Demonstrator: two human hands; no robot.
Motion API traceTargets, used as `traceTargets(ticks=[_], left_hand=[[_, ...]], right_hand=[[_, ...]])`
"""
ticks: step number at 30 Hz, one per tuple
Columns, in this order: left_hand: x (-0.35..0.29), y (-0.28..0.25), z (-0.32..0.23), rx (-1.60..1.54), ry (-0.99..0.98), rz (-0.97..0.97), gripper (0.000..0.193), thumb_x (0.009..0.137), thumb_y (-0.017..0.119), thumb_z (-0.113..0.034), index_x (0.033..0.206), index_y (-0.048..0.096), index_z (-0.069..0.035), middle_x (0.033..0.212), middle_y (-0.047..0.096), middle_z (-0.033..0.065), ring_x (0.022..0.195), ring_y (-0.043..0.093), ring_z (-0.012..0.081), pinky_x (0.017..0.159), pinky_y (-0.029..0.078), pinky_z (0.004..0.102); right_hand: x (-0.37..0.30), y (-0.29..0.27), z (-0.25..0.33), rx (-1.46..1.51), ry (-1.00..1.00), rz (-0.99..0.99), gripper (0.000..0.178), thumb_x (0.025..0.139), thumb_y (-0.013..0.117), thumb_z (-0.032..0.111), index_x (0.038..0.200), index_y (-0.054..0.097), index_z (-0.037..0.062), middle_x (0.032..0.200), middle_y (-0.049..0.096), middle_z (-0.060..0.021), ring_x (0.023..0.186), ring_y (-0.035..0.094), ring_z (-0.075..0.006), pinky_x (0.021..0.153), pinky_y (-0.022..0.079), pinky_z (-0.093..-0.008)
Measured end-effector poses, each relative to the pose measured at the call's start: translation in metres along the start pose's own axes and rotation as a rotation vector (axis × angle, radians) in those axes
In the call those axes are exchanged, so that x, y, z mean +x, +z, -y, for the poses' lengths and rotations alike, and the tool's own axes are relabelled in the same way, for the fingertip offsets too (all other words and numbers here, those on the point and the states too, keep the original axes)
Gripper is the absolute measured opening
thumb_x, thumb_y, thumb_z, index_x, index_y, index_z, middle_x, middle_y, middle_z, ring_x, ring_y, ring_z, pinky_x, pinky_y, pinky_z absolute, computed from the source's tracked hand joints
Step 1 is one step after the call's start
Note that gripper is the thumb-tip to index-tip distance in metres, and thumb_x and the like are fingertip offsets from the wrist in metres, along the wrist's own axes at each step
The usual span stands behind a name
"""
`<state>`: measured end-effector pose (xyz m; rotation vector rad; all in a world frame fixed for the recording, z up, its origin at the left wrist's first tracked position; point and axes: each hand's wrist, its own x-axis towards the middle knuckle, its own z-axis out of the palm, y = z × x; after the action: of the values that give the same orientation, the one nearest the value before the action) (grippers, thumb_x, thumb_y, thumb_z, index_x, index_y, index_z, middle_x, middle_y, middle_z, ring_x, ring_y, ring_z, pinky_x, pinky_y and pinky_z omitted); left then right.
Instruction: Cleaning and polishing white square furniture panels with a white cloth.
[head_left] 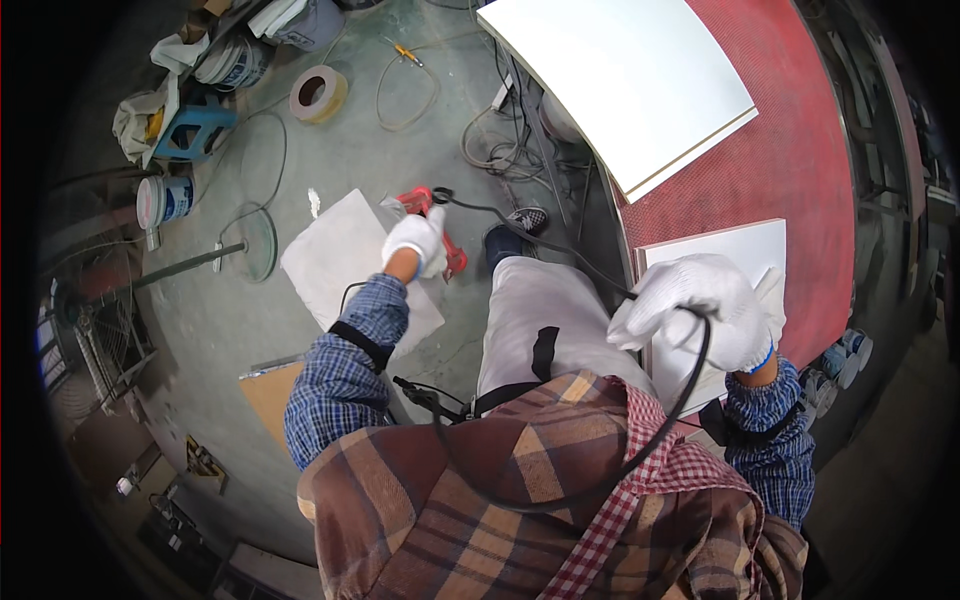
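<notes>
My left hand [415,243], in a white glove, is closed around a red tool [455,262] held low at left of centre. The hand hides its middle, so its exact kind cannot be told. A black cord [565,248] runs from near the tool's top across to my right hand [700,312]. That hand, also gloved in white, grips the cord, which then loops down in front of my plaid clothing. Below the right hand lies a stack of white boards [715,238] on a red surface [800,190].
A large white panel [620,80] covers the red surface's far part. On the floor are a pale sheet [325,260], a tape roll [318,94], tangled cables [500,150], a round-based stand [258,245], a blue stool [195,130] and a paint bucket [165,200].
</notes>
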<state>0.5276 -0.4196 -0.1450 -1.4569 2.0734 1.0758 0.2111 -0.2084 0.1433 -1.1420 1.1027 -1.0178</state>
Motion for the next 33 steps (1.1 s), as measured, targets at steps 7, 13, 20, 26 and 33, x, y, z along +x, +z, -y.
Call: traceTargets(ticks=[7, 13, 20, 26, 33], left_hand=[[-0.019, -0.210, -0.069, -1.448, 0.374, -0.204, 0.044, 0.104, 0.038, -0.009, 0.145, 0.041, 0.006, 0.143, 0.054, 0.0289, 0.127, 0.060, 0.0390, 0.104, 0.053, 0.0512], [-0.080, -0.308, -0.122, -1.208, 0.790, -0.343, 0.022, 0.095, 0.051, 0.012, 0.112, 0.062, 0.007, 0.105, 0.065, 0.0133, 0.093, 0.067, 0.0213, 0.082, 0.057, 0.0302], [-0.139, -0.303, -0.211, -0.893, 1.107, -0.198, 0.038, 0.096, 0.054, -0.006, 0.132, 0.055, 0.008, 0.119, 0.065, 0.0179, 0.108, 0.065, 0.0258, 0.101, 0.052, 0.0380], [-0.137, -0.295, -0.239, -0.640, 1.114, 0.267, 0.063, 0.094, 0.059, -0.037, 0.134, 0.055, 0.011, 0.121, 0.068, 0.0230, 0.113, 0.068, 0.0312, 0.100, 0.052, 0.0400], [-0.128, -0.247, -0.242, -0.217, 1.298, 0.467, 0.030, 0.091, 0.072, -0.012, 0.113, 0.069, 0.008, 0.101, 0.075, 0.0144, 0.084, 0.073, 0.0176, 0.075, 0.059, 0.0326]], right_hand=[[-0.008, -0.002, -0.057, -0.713, -0.007, 0.198, 0.056, 0.080, 0.058, -0.004, 0.129, 0.067, 0.0216, 0.127, 0.069, -0.0129, 0.100, 0.070, -0.0352, 0.086, 0.058, -0.0400], [0.017, -0.016, -0.021, -1.174, 0.181, -0.002, 0.069, 0.082, 0.056, -0.003, 0.144, 0.057, 0.0261, 0.141, 0.061, -0.0131, 0.098, 0.070, -0.0367, 0.084, 0.059, -0.0448], [0.025, -0.060, 0.040, -1.516, -0.112, -0.211, 0.058, 0.083, 0.055, -0.008, 0.134, 0.066, 0.0193, 0.143, 0.061, -0.0140, 0.111, 0.068, -0.0347, 0.092, 0.057, -0.0398], [0.039, -0.049, 0.100, -1.063, -0.393, -0.540, 0.048, 0.093, 0.058, -0.008, 0.138, 0.063, 0.0085, 0.139, 0.064, -0.0138, 0.118, 0.066, -0.0281, 0.098, 0.053, -0.0334], [0.081, -0.023, 0.094, -0.818, -0.741, -0.190, 0.048, 0.092, 0.062, -0.001, 0.139, 0.062, 0.0070, 0.118, 0.070, -0.0123, 0.102, 0.065, -0.0313, 0.088, 0.054, -0.0348]])
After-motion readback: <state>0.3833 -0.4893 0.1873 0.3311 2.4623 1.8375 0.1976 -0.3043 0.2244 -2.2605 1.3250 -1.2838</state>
